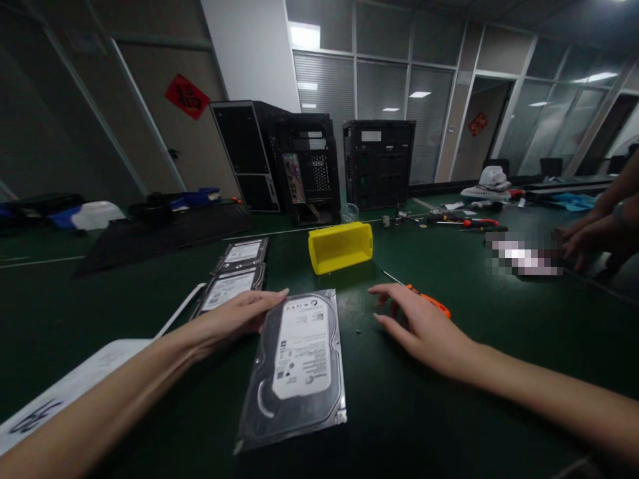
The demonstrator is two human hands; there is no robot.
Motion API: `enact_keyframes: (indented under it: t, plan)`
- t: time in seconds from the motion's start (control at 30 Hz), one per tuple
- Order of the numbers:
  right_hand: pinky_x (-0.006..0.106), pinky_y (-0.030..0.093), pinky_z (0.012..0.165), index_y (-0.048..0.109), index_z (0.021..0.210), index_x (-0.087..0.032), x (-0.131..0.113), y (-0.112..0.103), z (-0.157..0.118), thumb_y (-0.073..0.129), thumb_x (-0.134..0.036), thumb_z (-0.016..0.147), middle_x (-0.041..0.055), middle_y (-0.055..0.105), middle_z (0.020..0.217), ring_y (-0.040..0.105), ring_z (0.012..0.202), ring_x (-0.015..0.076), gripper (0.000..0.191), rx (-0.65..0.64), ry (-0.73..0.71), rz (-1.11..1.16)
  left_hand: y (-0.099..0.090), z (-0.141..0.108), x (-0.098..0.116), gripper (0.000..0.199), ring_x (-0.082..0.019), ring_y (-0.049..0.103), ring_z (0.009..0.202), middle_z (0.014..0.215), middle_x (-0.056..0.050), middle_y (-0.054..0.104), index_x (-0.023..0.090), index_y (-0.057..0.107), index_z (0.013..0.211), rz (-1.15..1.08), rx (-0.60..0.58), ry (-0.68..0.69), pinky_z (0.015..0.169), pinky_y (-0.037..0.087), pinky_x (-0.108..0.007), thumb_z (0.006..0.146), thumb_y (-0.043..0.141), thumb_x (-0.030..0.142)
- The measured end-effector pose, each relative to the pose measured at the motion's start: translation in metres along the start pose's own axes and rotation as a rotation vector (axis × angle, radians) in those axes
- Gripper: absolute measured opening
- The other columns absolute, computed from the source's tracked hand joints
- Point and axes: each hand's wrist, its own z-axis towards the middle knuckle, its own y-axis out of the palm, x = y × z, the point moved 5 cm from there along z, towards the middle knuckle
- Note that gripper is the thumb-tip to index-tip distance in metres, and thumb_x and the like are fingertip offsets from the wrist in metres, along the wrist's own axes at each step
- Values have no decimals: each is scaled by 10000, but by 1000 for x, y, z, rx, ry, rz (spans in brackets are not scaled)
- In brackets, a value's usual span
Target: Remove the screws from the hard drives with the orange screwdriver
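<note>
A hard drive in a clear plastic bag [302,352] is gripped at its upper left edge by my left hand [249,309]. Its white label faces up. To the right, my right hand [412,322] hovers with fingers apart and nothing between them. A screwdriver with an orange handle [434,304] lies just behind and partly under the view of that hand. One tiny screw [358,330] rests between the bagged drive and my right hand. Two more hard drives [232,286] lie on the green table [399,426], behind my left hand.
An open yellow bin [341,249] stands beyond the drive. Black computer cases [379,163] line the back. A white panel [84,372] lies under my left forearm. Tools [469,221] and another person's hands [589,236] are at right.
</note>
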Motion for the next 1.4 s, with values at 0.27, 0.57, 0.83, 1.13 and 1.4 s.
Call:
enact_keyframes:
  t: [0.27, 0.57, 0.83, 1.13, 1.4]
  plan:
    - [340, 427, 815, 551, 1172, -205, -9, 20, -3, 411, -288, 904, 72, 558, 1075, 504, 956, 193, 314, -137, -283, -376, 9, 3, -5, 346, -160, 528, 683, 752, -37, 609, 161, 647, 824, -116, 11, -24, 592, 387, -251, 759, 590, 496]
    - [291, 383, 663, 633, 1056, -234, -12, 27, 11, 386, -257, 919, 47, 605, 960, 532, 846, 173, 284, -95, -355, -598, 10, 3, -3, 398, -141, 474, 630, 691, -13, 548, 166, 651, 842, -64, 19, -22, 565, 380, -233, 777, 541, 543]
    - [258, 419, 708, 663, 993, -207, 33, 2, 69, 429, -311, 892, 59, 669, 939, 606, 855, 166, 275, -6, -4, -448, 19, 6, -3, 451, -213, 572, 890, 962, -18, 639, 225, 604, 1064, 303, 95, 100, 716, 444, -261, 819, 436, 565]
    - [306, 455, 739, 641, 954, -131, 54, 12, 137, 428, -302, 898, 127, 650, 962, 612, 876, 193, 278, 116, 206, -420, 29, 2, 0, 493, -239, 581, 960, 1029, -26, 641, 241, 586, 1069, 553, 221, 149, 829, 439, -333, 839, 344, 604]
    - [283, 448, 794, 616, 1075, -190, 48, 14, 141, 477, -230, 873, 95, 648, 1059, 606, 947, 182, 249, 178, 182, -298, 37, -4, 4, 491, -250, 581, 951, 1012, -41, 636, 246, 587, 1055, 619, 264, 148, 825, 440, -362, 853, 311, 598]
